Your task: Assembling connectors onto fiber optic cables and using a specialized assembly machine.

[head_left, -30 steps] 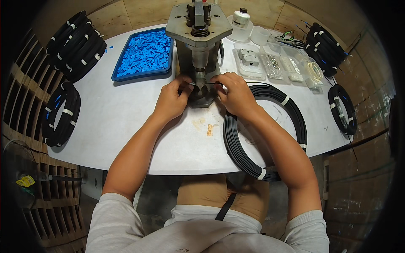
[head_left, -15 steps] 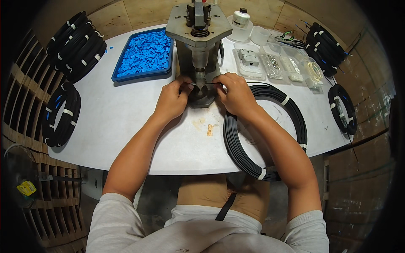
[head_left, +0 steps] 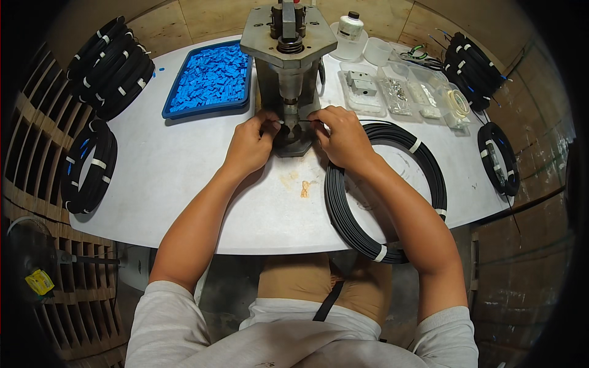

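Observation:
A grey metal bench press (head_left: 261, 44) stands at the far middle of the table. At the left of its tooling, my left hand (head_left: 251, 144) is closed in a pinch; a tiny light bit shows at the fingertips, too small to name. My right hand (head_left: 342, 136), on the other side, pinches a thin black cable (head_left: 305, 121) that reaches into the tooling. What sits between the dies is hidden. Beneath my right forearm lies a coil of black cable (head_left: 437, 175) bound with white tape, partly covered by the arm.
A blue tray (head_left: 169, 113) of small blue plastic pieces stands left of the press. More black cable coils (head_left: 110, 73) are stacked at the left edge, others (head_left: 469, 67) at the right. Clear boxes (head_left: 362, 109) of small parts and a white bottle (head_left: 350, 27) stand back right.
Both hands stay at the press, almost unmoved. At the far lower left, the fan-like object with a yellow label has shifted slightly.

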Demonstrator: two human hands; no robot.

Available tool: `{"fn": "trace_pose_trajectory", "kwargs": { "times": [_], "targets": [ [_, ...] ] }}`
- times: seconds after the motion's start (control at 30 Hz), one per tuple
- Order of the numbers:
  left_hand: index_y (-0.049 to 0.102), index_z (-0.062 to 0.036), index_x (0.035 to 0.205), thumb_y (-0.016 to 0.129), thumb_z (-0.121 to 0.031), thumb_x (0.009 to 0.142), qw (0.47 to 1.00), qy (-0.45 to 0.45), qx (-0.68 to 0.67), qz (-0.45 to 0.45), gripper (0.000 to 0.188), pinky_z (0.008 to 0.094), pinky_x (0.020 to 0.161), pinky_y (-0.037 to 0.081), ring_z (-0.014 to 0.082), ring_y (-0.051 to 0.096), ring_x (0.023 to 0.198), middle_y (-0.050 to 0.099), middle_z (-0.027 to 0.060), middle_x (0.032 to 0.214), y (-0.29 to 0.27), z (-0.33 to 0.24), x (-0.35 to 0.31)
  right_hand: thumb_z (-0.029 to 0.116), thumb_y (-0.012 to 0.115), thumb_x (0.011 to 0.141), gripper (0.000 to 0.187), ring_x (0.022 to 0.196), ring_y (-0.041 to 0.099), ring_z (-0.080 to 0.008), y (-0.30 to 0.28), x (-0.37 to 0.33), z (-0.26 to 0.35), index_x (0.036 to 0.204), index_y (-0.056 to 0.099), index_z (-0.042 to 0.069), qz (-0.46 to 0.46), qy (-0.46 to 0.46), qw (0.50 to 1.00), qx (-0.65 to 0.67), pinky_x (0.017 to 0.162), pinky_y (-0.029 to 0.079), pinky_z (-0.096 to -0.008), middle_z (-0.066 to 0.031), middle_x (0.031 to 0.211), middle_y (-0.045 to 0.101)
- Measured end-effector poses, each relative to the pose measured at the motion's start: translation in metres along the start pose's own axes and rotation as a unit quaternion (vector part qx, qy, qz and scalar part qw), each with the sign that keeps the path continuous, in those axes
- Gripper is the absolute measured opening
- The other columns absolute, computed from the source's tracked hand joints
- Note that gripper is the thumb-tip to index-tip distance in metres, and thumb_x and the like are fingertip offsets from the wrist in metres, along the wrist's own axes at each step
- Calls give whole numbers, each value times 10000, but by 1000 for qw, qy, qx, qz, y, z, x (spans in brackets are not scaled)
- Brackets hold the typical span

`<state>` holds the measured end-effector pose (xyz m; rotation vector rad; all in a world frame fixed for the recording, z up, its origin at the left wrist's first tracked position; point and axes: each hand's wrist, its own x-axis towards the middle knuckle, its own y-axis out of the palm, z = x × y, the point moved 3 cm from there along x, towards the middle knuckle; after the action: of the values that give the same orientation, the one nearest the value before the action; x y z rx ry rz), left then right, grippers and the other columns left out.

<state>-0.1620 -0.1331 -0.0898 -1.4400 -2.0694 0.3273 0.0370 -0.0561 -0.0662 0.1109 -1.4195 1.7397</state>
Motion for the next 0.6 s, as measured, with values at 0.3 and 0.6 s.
{"fn": "trace_pose_trajectory", "kwargs": {
  "times": [0.3, 0.6],
  "targets": [
    [670, 14, 1130, 629, -133, 976, 999, -23, -8, 23, 217, 342, 855, 528, 240, 703, 911, 738, 174, 969, -1, -1, 0, 97, 674, 897, 112, 904, 666, -357, 0, 0, 1, 983, 722, 42, 3, 5, 1000, -4, 840, 501, -457, -148, 908, 707],
    [686, -26, 1123, 645, -151, 960, 999, 32, 6, -18, 210, 374, 769, 547, 289, 714, 802, 732, 193, 911, 0, 2, -1, 103, 670, 893, 120, 912, 664, -355, 0, 0, 2, 982, 720, 41, 3, 7, 1000, -8, 845, 498, -454, -146, 907, 704]
  ]
}}
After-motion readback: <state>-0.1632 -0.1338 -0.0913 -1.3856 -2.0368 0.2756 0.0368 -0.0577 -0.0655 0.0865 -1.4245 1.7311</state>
